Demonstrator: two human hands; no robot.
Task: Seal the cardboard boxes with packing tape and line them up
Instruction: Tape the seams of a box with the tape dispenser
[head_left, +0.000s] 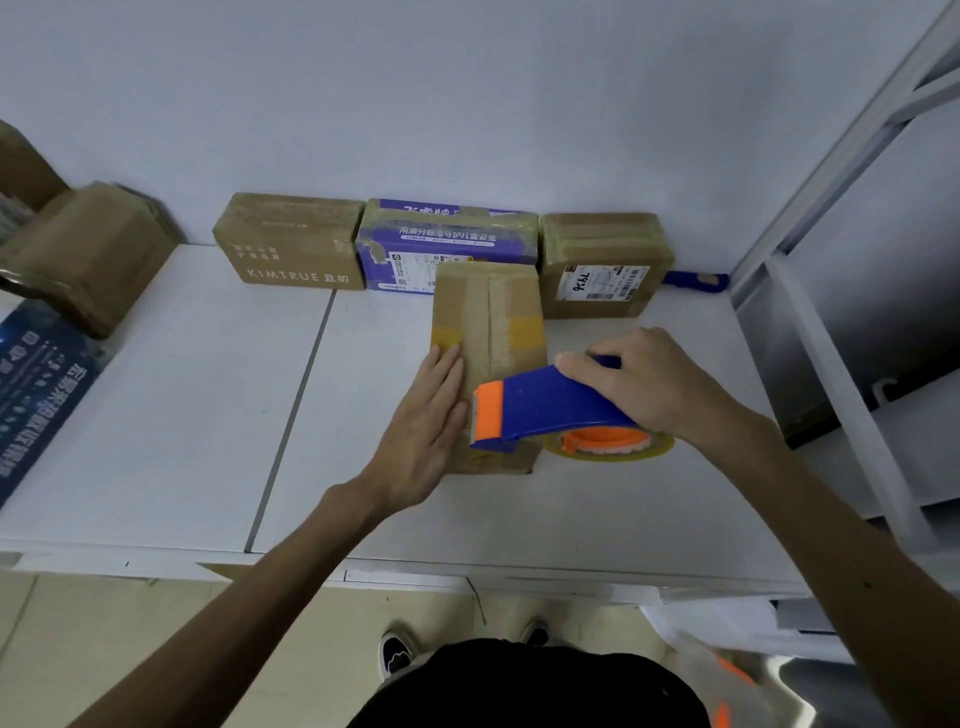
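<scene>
Blue tape dispenser (550, 408) in right grip (649, 387); nose over box (488, 317)

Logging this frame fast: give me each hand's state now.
Left hand: open, fingers flat on the cardboard box.
Right hand: grips the blue-and-orange tape dispenser.

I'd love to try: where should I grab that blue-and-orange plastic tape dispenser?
Take the tape dispenser by its blue handle, from above right, as the right hand does; its orange cutter end points left over the brown cardboard box.
</scene>
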